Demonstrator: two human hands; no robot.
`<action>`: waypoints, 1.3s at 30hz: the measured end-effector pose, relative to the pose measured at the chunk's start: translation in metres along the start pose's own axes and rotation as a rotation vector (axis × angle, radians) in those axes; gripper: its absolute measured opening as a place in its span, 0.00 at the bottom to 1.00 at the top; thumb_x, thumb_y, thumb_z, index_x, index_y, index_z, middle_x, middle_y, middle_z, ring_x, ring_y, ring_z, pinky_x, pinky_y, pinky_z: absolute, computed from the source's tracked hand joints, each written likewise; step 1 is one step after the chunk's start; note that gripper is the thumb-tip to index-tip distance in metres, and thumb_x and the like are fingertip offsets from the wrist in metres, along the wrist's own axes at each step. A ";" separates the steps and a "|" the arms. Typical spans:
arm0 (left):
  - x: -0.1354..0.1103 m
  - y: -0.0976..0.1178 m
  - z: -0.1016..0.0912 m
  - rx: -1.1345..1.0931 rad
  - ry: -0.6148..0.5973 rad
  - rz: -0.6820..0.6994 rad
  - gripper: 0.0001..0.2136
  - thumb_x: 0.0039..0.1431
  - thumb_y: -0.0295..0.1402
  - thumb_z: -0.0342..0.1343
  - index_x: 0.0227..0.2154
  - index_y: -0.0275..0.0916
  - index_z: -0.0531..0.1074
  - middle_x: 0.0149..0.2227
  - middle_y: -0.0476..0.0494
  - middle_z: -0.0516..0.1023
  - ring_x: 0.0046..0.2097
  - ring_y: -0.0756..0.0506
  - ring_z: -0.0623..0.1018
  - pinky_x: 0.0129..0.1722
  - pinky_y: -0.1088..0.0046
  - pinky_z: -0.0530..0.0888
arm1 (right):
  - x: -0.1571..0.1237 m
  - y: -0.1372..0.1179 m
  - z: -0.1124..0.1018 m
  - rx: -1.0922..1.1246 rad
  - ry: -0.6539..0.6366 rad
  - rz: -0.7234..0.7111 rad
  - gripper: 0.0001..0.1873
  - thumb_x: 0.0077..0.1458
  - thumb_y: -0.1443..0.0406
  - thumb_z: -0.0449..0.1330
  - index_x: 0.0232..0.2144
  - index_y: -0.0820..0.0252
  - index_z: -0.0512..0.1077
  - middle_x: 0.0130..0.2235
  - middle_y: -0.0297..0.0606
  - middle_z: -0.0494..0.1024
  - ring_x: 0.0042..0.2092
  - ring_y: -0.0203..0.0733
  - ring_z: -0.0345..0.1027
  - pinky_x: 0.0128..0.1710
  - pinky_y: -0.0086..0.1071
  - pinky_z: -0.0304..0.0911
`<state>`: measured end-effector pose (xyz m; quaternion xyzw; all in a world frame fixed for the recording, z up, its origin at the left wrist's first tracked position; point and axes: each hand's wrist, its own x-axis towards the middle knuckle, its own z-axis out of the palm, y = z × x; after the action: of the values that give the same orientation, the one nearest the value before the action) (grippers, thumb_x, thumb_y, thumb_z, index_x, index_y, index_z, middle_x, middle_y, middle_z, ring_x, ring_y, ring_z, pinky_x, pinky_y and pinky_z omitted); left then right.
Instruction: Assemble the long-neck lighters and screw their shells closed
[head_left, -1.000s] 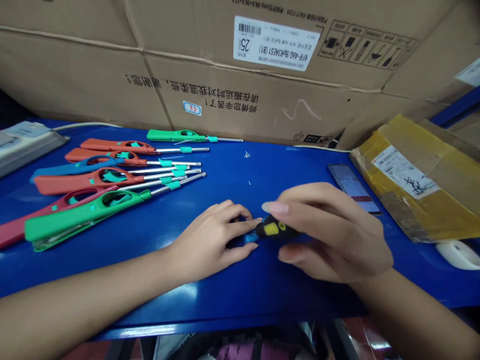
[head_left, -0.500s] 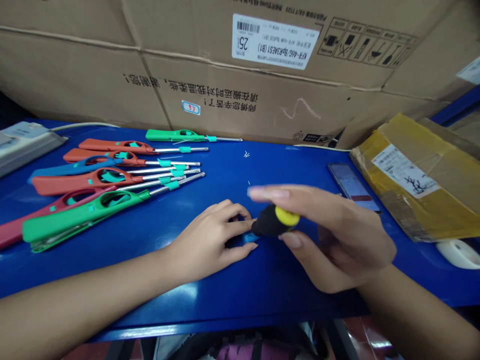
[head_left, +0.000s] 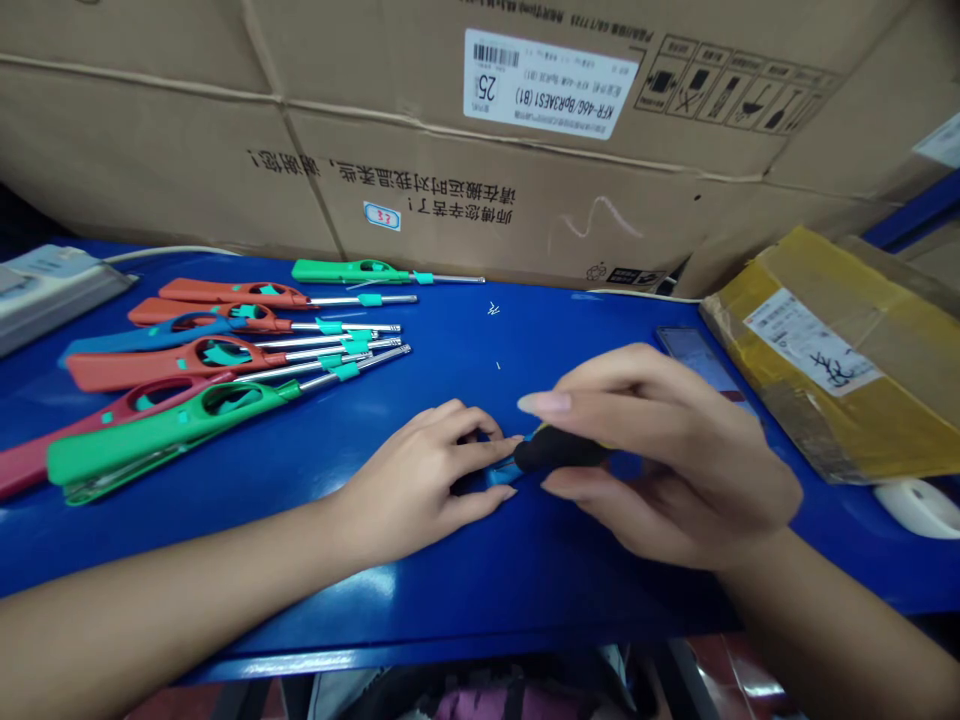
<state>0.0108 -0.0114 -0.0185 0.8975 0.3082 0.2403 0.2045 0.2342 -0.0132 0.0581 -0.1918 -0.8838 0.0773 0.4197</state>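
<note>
My left hand (head_left: pixel 431 480) is closed on a small blue plastic piece (head_left: pixel 501 474), pressing it to the blue table; most of the piece is hidden under the fingers. Over that piece my right hand (head_left: pixel 667 460) is curled round a screwdriver (head_left: pixel 566 450) with a black and yellow handle. Thumb and index finger lie along the handle, and its narrow end points left toward the blue piece. The tip is not clear to see. To the left lie several long-necked lighters in green (head_left: pixel 176 430), orange (head_left: pixel 172 362), red and blue (head_left: pixel 150 338), with bits of teal tape.
A large cardboard box (head_left: pixel 420 150) stands along the table's back. On the right are a phone (head_left: pixel 701 362), a yellow-taped parcel (head_left: pixel 847 360) and a white roll (head_left: pixel 919 508). Small white slivers (head_left: pixel 493 309) lie mid-table. A white device (head_left: pixel 60 290) sits far left.
The screwdriver has tilted, its handle now leaning lower to the right. My right hand has shifted with it and now covers more of the phone. My left hand stays put.
</note>
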 end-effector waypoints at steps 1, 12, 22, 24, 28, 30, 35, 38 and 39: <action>0.000 0.000 0.000 0.003 -0.002 0.002 0.14 0.67 0.38 0.56 0.51 0.42 0.76 0.47 0.39 0.77 0.46 0.38 0.76 0.49 0.54 0.74 | 0.000 0.000 -0.001 -0.048 0.001 0.003 0.16 0.62 0.64 0.63 0.52 0.60 0.73 0.39 0.41 0.80 0.40 0.39 0.76 0.37 0.31 0.75; 0.000 0.000 0.000 0.003 -0.019 -0.007 0.13 0.67 0.39 0.56 0.50 0.42 0.77 0.48 0.39 0.77 0.49 0.38 0.76 0.51 0.54 0.74 | -0.002 -0.003 -0.001 -0.129 -0.042 0.013 0.20 0.63 0.63 0.62 0.56 0.61 0.70 0.42 0.43 0.80 0.42 0.42 0.77 0.38 0.32 0.75; 0.000 0.000 0.001 0.031 0.008 0.006 0.15 0.67 0.39 0.57 0.53 0.42 0.75 0.47 0.39 0.77 0.48 0.38 0.76 0.48 0.56 0.74 | -0.003 -0.001 -0.004 -0.197 -0.083 0.008 0.20 0.65 0.60 0.60 0.56 0.61 0.70 0.42 0.42 0.81 0.39 0.41 0.76 0.35 0.31 0.73; 0.000 0.000 0.001 0.025 -0.001 -0.007 0.13 0.66 0.38 0.58 0.50 0.43 0.77 0.48 0.39 0.76 0.49 0.39 0.76 0.49 0.57 0.74 | -0.003 0.000 -0.004 -0.129 -0.116 0.029 0.23 0.66 0.65 0.54 0.63 0.61 0.63 0.51 0.45 0.79 0.48 0.44 0.76 0.41 0.33 0.74; 0.001 0.001 0.001 0.036 0.002 0.003 0.12 0.67 0.38 0.57 0.49 0.43 0.77 0.45 0.40 0.76 0.46 0.39 0.75 0.46 0.58 0.74 | -0.004 0.002 0.001 -0.163 -0.098 0.044 0.19 0.66 0.63 0.59 0.57 0.58 0.69 0.39 0.36 0.81 0.36 0.36 0.75 0.35 0.29 0.72; 0.001 0.001 0.000 0.039 -0.002 0.002 0.12 0.67 0.38 0.57 0.50 0.43 0.76 0.46 0.40 0.76 0.46 0.39 0.75 0.46 0.58 0.74 | -0.005 0.003 0.003 -0.211 -0.071 0.048 0.19 0.64 0.58 0.62 0.54 0.58 0.71 0.36 0.35 0.80 0.34 0.36 0.75 0.34 0.28 0.71; 0.001 0.001 0.000 0.019 -0.001 -0.010 0.11 0.66 0.38 0.58 0.48 0.42 0.77 0.48 0.40 0.75 0.48 0.39 0.75 0.49 0.56 0.73 | -0.005 0.005 0.005 -0.033 -0.034 -0.004 0.23 0.66 0.69 0.53 0.62 0.61 0.64 0.54 0.46 0.78 0.54 0.45 0.73 0.49 0.38 0.73; 0.000 0.000 0.001 0.021 -0.010 -0.006 0.12 0.67 0.38 0.57 0.50 0.42 0.76 0.46 0.40 0.75 0.47 0.39 0.74 0.47 0.57 0.73 | -0.003 0.006 0.004 -0.081 0.009 0.003 0.17 0.62 0.66 0.63 0.52 0.62 0.71 0.40 0.41 0.80 0.39 0.39 0.75 0.37 0.31 0.73; 0.000 0.000 0.001 0.021 -0.012 -0.004 0.12 0.67 0.38 0.57 0.51 0.42 0.76 0.45 0.41 0.75 0.46 0.39 0.74 0.46 0.58 0.73 | -0.003 0.006 0.003 -0.119 0.015 0.006 0.17 0.60 0.63 0.66 0.49 0.62 0.72 0.37 0.39 0.79 0.36 0.38 0.74 0.34 0.30 0.72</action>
<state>0.0117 -0.0119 -0.0194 0.9004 0.3114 0.2310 0.1974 0.2350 -0.0089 0.0522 -0.2195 -0.8831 0.0245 0.4138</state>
